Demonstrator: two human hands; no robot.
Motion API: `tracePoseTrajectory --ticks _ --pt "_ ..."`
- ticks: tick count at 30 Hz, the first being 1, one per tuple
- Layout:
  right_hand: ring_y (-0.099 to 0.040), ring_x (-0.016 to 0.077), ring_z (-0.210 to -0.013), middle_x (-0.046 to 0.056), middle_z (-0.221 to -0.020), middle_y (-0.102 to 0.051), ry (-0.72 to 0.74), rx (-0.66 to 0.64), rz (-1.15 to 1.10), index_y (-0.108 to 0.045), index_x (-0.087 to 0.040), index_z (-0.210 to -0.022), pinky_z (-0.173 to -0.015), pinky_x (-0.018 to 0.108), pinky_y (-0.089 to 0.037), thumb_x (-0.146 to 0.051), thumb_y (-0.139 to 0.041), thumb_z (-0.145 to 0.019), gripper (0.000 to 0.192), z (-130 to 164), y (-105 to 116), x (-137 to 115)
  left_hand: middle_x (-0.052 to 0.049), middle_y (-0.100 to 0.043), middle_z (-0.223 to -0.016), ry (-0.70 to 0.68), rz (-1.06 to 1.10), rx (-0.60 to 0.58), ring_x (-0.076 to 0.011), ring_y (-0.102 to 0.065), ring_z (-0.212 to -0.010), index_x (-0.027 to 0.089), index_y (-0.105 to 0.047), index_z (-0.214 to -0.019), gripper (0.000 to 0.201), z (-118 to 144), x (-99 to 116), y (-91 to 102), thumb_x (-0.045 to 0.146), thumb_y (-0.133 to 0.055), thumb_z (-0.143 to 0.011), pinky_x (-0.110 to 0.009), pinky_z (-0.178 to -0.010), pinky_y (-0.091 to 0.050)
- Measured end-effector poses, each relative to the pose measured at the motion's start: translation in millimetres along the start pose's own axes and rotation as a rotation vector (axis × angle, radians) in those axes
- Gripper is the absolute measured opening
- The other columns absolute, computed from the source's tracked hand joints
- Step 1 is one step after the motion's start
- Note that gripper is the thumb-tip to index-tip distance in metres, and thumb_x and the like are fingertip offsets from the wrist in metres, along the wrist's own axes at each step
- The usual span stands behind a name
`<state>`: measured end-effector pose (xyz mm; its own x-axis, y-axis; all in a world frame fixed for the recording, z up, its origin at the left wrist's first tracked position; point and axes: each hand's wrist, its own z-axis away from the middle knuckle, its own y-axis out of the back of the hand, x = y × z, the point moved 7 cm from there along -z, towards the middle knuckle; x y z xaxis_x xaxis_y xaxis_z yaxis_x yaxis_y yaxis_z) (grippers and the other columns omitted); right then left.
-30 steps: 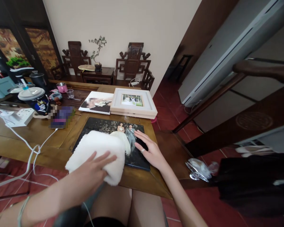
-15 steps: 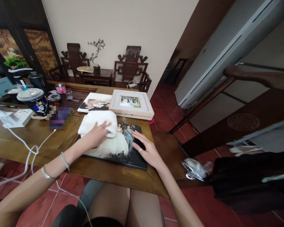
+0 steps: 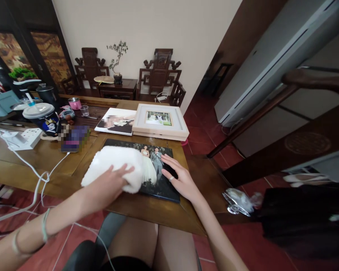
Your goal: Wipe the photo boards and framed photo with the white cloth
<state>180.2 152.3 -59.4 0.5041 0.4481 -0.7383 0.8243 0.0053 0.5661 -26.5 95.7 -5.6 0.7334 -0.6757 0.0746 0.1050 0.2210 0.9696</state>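
My left hand [image 3: 115,183] grips a folded white towel [image 3: 110,158], its fingers pressing into the fluffy top. The towel covers the left part of a dark wedding photo panel [image 3: 165,188] that lies flat near the table edge. A couple shows on the uncovered part, one in a white gown and one in a grey suit. My right hand [image 3: 183,182], with a ring on one finger, rests on the panel's right side. Its fingers are stretched out and hold nothing.
Behind the panel lie a white photo board [image 3: 115,122] and a pale picture frame [image 3: 161,131]. To the left are a phone [image 3: 75,139] on a cable, a lidded cup [image 3: 46,120] and a white power strip [image 3: 24,138]. A wooden chair [image 3: 271,158] stands at right.
My left hand has moved the towel down and toward me across the panel, baring its upper left edge. My right hand stays on the panel's right side. The view has shifted slightly.
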Motion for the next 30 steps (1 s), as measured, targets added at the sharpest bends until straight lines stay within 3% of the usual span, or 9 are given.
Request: tracePoseTrajectory --ticks 3,5,10,14,22,25,30 --pt "-0.041 0.0246 -0.134 0.01 -0.137 -0.054 -0.006 0.0 0.001 -0.059 -0.023 -0.126 -0.112 0.05 -0.031 -0.039 -0.054 -0.089 0.04 -0.1 -0.1 1.2 -0.012 -0.035 -0.15 -0.007 -0.001 0.058 -0.0263 -0.023 -0.143 0.016 -0.066 -0.101 0.031 -31.2 -30.3 9.4 0.004 -0.041 -0.089 -0.053 -0.11 -0.03" --pt "-0.042 0.0247 -0.134 0.009 -0.137 -0.055 -0.009 0.004 -0.005 -0.06 -0.024 -0.125 -0.112 0.05 -0.031 -0.039 -0.054 -0.089 0.039 -0.4 0.1 1.4 -0.009 -0.034 -0.151 0.014 0.016 0.092 -0.0269 -0.021 -0.143 0.016 -0.065 -0.101 0.034 -48.4 -48.2 13.6 0.001 -0.038 -0.086 -0.056 -0.111 -0.027" --pt "-0.042 0.0258 -0.133 0.01 -0.136 -0.055 -0.011 0.01 -0.018 -0.06 -0.023 -0.124 -0.112 0.051 -0.031 -0.039 -0.055 -0.089 0.039 -1.1 1.0 -0.1 -0.005 -0.027 -0.154 0.206 -0.034 0.245 -0.0386 -0.017 -0.142 0.015 -0.065 -0.106 0.058 -61.1 -77.7 20.9 -0.014 -0.028 -0.071 -0.074 -0.102 -0.016" --pt "-0.043 0.0258 -0.133 0.01 -0.136 -0.055 -0.015 0.012 -0.016 -0.06 -0.023 -0.124 -0.112 0.051 -0.031 -0.038 -0.055 -0.089 0.039 -1.4 1.2 -0.6 -0.005 -0.026 -0.155 0.176 -0.093 0.173 -0.0377 -0.015 -0.143 0.014 -0.067 -0.096 0.054 -44.0 -64.1 7.6 -0.016 -0.035 -0.066 -0.07 -0.106 -0.02" --pt "-0.041 0.0238 -0.134 0.01 -0.139 -0.053 0.002 -0.006 0.01 -0.057 -0.023 -0.128 -0.113 0.05 -0.031 -0.036 -0.052 -0.091 0.04 0.4 -0.1 -0.7 0.004 -0.018 -0.157 0.001 -0.03 0.097 -0.0329 -0.004 -0.145 0.02 -0.071 -0.069 0.022 36.0 4.4 -29.2 0.003 -0.06 -0.078 -0.063 -0.114 -0.005" --pt "-0.041 0.0236 -0.134 0.01 -0.139 -0.053 0.006 -0.008 0.014 -0.057 -0.022 -0.128 -0.113 0.049 -0.031 -0.036 -0.052 -0.091 0.04 1.2 0.0 -0.6 0.005 -0.016 -0.157 0.018 -0.043 0.09 -0.0315 -0.004 -0.146 0.02 -0.071 -0.071 0.024 35.5 -2.0 -27.1 0.0 -0.058 -0.075 -0.063 -0.114 -0.007" --pt "-0.041 0.0239 -0.134 0.009 -0.138 -0.053 -0.001 -0.001 -0.003 -0.057 -0.023 -0.128 -0.113 0.049 -0.031 -0.037 -0.053 -0.09 0.04 0.5 0.8 -1.1 0.0 -0.017 -0.157 0.127 -0.146 0.109 -0.0326 -0.013 -0.145 0.017 -0.071 -0.087 0.04 -10.8 -52.8 -4.8 -0.007 -0.046 -0.067 -0.062 -0.111 -0.022"
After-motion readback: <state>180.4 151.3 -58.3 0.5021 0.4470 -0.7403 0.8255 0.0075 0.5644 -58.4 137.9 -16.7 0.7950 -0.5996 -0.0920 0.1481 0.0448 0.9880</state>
